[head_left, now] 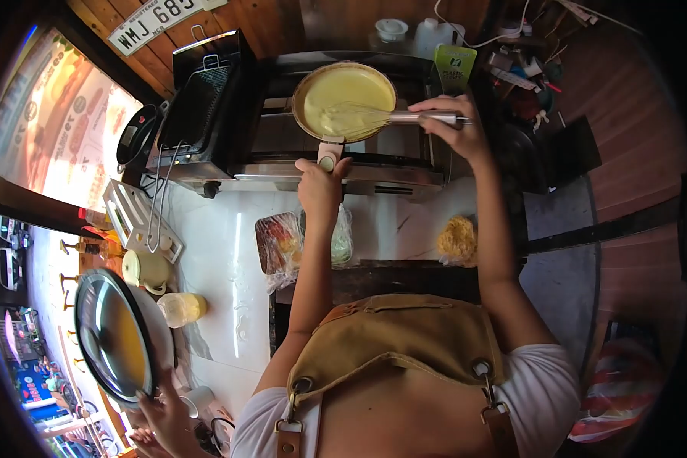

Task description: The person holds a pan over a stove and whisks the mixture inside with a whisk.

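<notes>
My left hand (320, 183) is closed around the handle of a frying pan (295, 107), which sits on the black stove (282, 168). A smooth pale-yellow sauce (336, 84) fills the pan. My right hand (452, 126) grips the metal handle of a wire whisk (416, 117) from the right side. The whisk's wires dip into the sauce, where a thicker lump clings to them. Below my left forearm lie plastic-wrapped packs of food (277, 244). Near my right forearm is a bag of shredded yellow food (456, 240).
At lower left, another person's hand (164, 416) is by a round glass lid (114, 336). A jar (182, 309), a cream mug (145, 271) and a white metal rack (141, 217) stand on the left counter. A fryer (202, 107) with a basket adjoins the stove. A green packet (454, 65) stands behind.
</notes>
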